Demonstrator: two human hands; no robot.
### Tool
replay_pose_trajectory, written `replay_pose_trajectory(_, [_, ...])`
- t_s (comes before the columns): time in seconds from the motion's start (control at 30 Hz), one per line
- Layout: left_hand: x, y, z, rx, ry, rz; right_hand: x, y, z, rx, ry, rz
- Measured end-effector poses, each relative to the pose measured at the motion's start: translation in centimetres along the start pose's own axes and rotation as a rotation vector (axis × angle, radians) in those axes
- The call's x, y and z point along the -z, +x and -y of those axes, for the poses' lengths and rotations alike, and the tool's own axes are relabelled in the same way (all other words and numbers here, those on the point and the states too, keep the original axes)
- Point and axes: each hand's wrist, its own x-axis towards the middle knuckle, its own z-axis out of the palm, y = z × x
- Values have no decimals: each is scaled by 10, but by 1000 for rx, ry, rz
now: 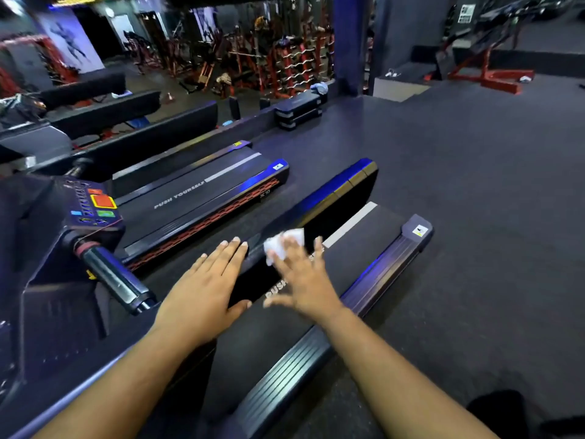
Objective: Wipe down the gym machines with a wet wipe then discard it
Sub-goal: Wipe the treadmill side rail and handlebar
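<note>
I stand at a black treadmill with a dark belt and ribbed side rails. My left hand lies flat with straight fingers on the treadmill's left side rail. My right hand, blurred by motion, presses a white wet wipe against the belt and rail with spread fingers. Part of the wipe sticks out beyond the fingertips; the rest is hidden under the hand.
A second treadmill marked "PUSH YOURSELF" runs parallel on the left, with its console and a black handlebar close to my left arm. Dark rubber floor spreads to the right. Red weight racks stand at the back.
</note>
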Motion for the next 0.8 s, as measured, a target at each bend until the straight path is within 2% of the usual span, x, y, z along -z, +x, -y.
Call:
replay_pose_trajectory(0.07, [1, 0, -1, 6, 6, 4, 11, 16, -29, -301, 54, -8])
replay_pose_trajectory(0.13, [4, 1, -3, 8, 18, 16, 21, 26, -40, -449, 85, 14])
replay_pose_trajectory(0.2, [4, 1, -3, 16, 18, 34, 26, 30, -24, -341, 88, 36])
replay_pose_trajectory(0.3, [3, 2, -3, 32, 4, 34, 29, 28, 11, 41, 18, 64])
replay_pose_trajectory(0.33, [3, 3, -3, 31, -1, 33, 32, 30, 11, 108, -13, 63])
replay_pose_trajectory(0.37, [3, 1, -3, 28, -2, 29, 35, 34, 6, 121, -36, 50])
replay_pose_trajectory(0.43, [4, -1, -3, 22, -1, 30, 43, 47, -13, 6, -88, 54])
replay_pose_trajectory(0.5, [5, -2, -3, 17, 4, 42, 50, 56, -22, -151, -129, 138])
replay_pose_trajectory(0.53, [5, -4, -2, 22, 9, 48, 51, 58, -15, -170, -129, 172])
replay_pose_trajectory(0.6, [4, -12, 1, 50, 3, 58, 50, 57, 12, -89, -81, 209])
replay_pose_trajectory(0.7, [5, -33, 10, 100, 54, 58, 51, 46, 45, 159, -20, 281])
replay_pose_trajectory(0.77, [7, -50, 19, 129, 72, 68, 54, 46, 34, 266, -33, 287])
replay_pose_trajectory(0.8, [9, -57, 24, 136, 77, 68, 54, 49, 23, 243, -37, 275])
